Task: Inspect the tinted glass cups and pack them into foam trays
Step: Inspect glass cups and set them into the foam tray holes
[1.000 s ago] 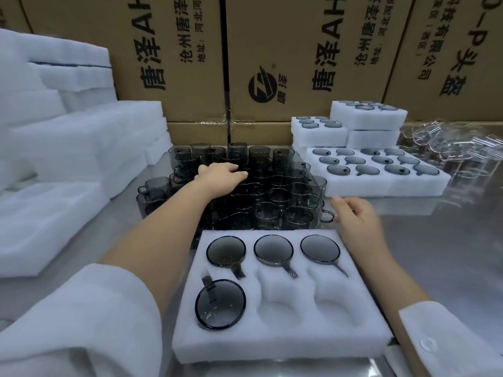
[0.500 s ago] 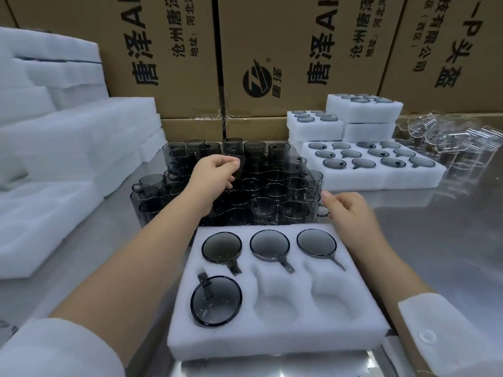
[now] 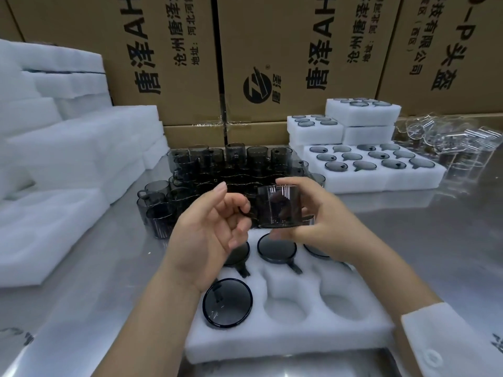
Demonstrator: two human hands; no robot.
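While R hand (image 3: 330,223) grips tinted cup (image 3: 280,210) rim-to-base, L hand (image 3: 209,229), palm up, pinches handle (image 3: 243,210).

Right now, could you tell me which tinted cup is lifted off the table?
The cup held above the near foam tray: right hand grips its body, left hand pinches its handle. The rest stand on the table or sit in foam.

Foam tray (image 3: 288,341) nearest – loose cups (image 3: 217,170) behind it, packed trays (image 3: 381,180) back right, boxes (image 3: 272,50) rearmost
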